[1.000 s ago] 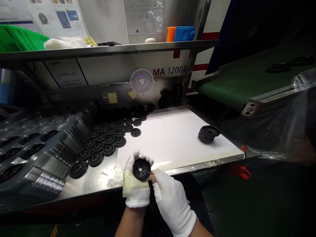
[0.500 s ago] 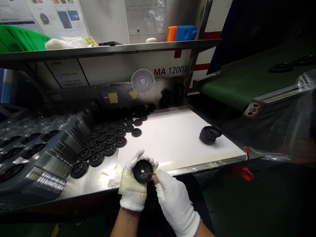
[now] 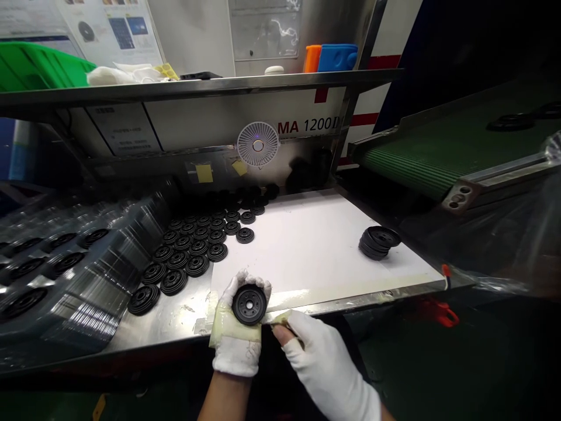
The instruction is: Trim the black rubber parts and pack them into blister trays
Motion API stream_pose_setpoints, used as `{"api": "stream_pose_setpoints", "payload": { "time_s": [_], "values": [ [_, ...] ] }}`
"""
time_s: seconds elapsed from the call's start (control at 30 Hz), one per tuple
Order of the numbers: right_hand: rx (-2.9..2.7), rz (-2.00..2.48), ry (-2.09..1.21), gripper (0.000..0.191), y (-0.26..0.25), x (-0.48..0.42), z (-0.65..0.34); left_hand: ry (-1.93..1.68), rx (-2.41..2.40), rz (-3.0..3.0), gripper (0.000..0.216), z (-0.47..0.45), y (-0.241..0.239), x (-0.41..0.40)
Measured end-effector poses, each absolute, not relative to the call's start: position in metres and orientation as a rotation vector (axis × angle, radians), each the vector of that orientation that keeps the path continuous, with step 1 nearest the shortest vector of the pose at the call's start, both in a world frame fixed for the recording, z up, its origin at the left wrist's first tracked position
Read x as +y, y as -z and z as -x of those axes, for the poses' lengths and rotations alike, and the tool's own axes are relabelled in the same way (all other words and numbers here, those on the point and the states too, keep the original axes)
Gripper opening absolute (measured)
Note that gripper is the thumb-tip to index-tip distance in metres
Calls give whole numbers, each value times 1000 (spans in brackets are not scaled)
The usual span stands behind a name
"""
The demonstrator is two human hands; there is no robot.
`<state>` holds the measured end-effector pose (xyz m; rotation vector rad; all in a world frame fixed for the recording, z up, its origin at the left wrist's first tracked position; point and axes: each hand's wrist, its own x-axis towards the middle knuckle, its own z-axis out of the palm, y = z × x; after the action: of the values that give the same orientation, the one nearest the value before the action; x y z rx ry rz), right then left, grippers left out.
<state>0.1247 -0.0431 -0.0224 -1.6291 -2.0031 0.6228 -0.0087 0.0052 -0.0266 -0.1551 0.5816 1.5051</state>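
Observation:
In my gloved left hand (image 3: 239, 333) a round black plastic wheel (image 3: 249, 304) is held up, with its recessed face and central hole toward me. The fingers curl around its far side, and yellowish tape wraps the glove's palm. My gloved right hand (image 3: 326, 359), thumb tip bare, pinches a small thin knife-like tool (image 3: 268, 321) just right of the wheel's lower edge. Most of the tool is hidden by the fingers. Several matching black wheels (image 3: 174, 281) lie in rows on the metal table to the left, and a leaning stack of black wheels (image 3: 377, 242) stands at the right.
White sheet (image 3: 302, 245) covers the table's middle. Stacked clear plastic trays (image 3: 96, 280) holding wheels stand left. A small fan (image 3: 258, 145) hangs under the metal shelf (image 3: 210, 86). A green conveyor belt (image 3: 421, 158) carries black parts at right; red-handled tool (image 3: 438, 311) hangs at the table's front edge.
My right hand has drawn back right and down, taking the tool away from the wheel's face. The wheel has turned slightly in my left hand. The whole view has shifted a little.

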Motion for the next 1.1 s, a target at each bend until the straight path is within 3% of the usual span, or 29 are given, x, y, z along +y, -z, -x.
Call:
{"api": "stream_pose_setpoints", "payload": {
  "time_s": [0.07, 0.23, 0.3, 0.37, 0.5, 0.57, 0.7, 0.8, 0.9, 1.0, 1.1],
  "values": [
    [-2059, 1774, -558, 13, 23, -41, -142, -1514, 614, 159, 9, 10, 24, 5],
    [-2101, 1705, -308, 55, 49, -42, -181, -1531, 650, 122, 7, 9, 16, 5],
    [-2076, 1610, -202, 62, 59, -43, -189, -1508, 648, 125, 7, 9, 15, 3],
    [-2020, 1564, -262, 60, 65, -43, -191, -1451, 598, 108, 18, 11, 15, -1],
    [-1727, 1531, -976, 52, 59, -41, -188, -1300, 402, 2, 44, 17, 19, -12],
    [-1521, 1489, -1180, 42, 49, -39, -187, -1272, 386, -23, 49, 18, 20, -14],
    [-1187, 1311, -1328, 39, 15, -38, -188, -1228, 616, -5, 33, 15, 20, -9],
    [-1028, 1181, -1484, 42, -10, -40, -184, -1113, 660, -27, 38, 11, 20, -9],
    [-998, 1115, -1442, 46, -19, -45, -178, -1045, 480, -79, 45, 11, 18, -18],
    [-958, 1111, -1351, 26, -16, -49, -174, -1052, 371, -58, 41, 13, 17, -28],
    [-1071, 1158, -1315, 27, -15, -48, -173, -1016, 416, -96, 38, 12, 22, -27]
  ]
}}
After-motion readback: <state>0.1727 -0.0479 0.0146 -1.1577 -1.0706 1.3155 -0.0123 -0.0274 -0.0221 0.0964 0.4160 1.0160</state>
